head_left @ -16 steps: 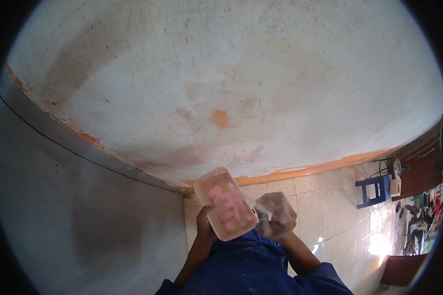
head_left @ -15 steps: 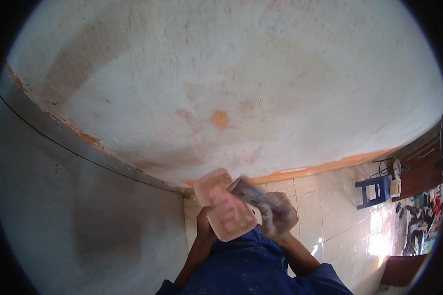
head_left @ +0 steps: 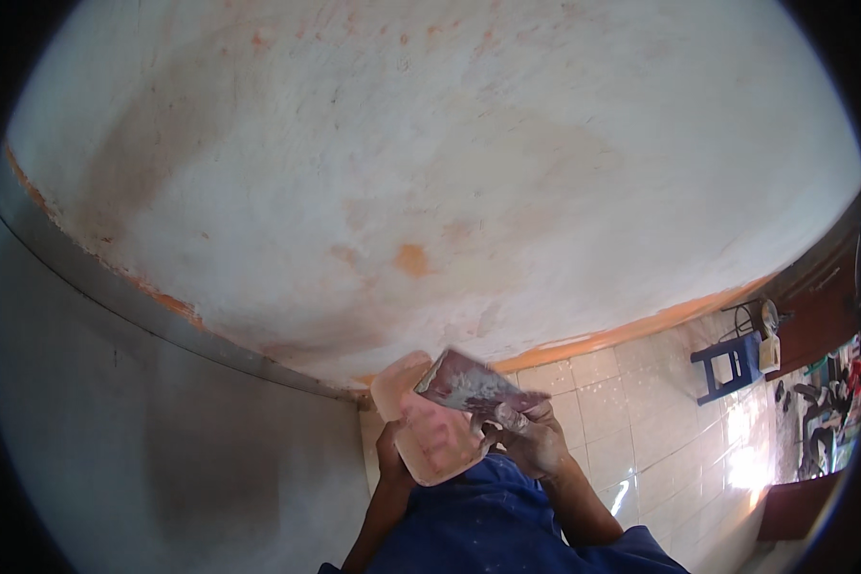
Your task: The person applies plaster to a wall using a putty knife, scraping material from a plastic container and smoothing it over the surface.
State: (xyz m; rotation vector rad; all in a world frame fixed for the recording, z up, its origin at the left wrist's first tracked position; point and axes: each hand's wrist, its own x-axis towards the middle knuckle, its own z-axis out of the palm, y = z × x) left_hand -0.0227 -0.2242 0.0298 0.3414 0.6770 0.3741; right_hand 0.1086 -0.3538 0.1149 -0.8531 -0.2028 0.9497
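Note:
My left hand (head_left: pixel 393 453) grips the left side of a pale plastic tub (head_left: pixel 386 385), held tilted in front of my body. Inside lies smeared pinkish putty (head_left: pixel 434 429). My right hand (head_left: pixel 532 442) is closed around a broad, flat putty knife (head_left: pixel 471 383), its fingers whitened with paste. The blade's wide end hangs over the tub's upper right part and hides some of the putty. Grey and whitish residue coats its face; whether the blade touches the tub I cannot tell.
Ahead rises a patchy white wall (head_left: pixel 517 182) with an orange spot (head_left: pixel 412 259) and an orange strip along its foot. A grey wall (head_left: pixel 96 411) with a thin dark cable stands at left. Right, on the tiled floor (head_left: pixel 607 421), is a blue plastic stool (head_left: pixel 737 352) near a brown door.
The putty knife has turned so its broad face shows, and its wide end has moved left over the tub. The tub has shifted slightly left and down.

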